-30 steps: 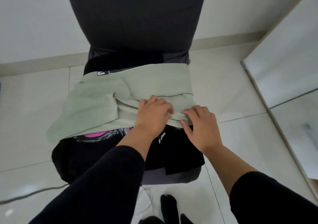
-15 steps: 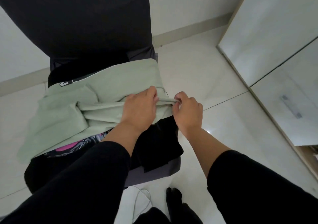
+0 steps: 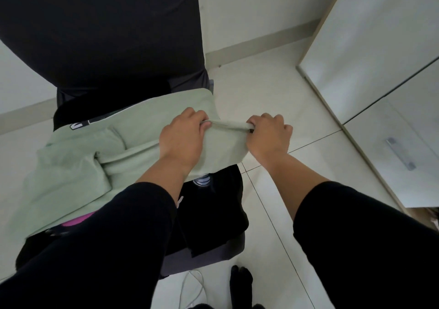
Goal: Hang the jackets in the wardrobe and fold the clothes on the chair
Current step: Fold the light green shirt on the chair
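Fabric first: we grip the pale green garment [image 3: 142,142] on the chair [image 3: 99,35], left hand [image 3: 181,140] and right hand [image 3: 269,136] each pinching its raised edge between them. Beneath our hands lies black clothing [image 3: 211,213]; right of them, white wardrobe doors [image 3: 380,59].

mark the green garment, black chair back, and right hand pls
green garment [image 3: 71,166], head view, on its flat left part.
black chair back [image 3: 102,30], head view, on the backrest middle.
right hand [image 3: 269,136], head view, on its back.
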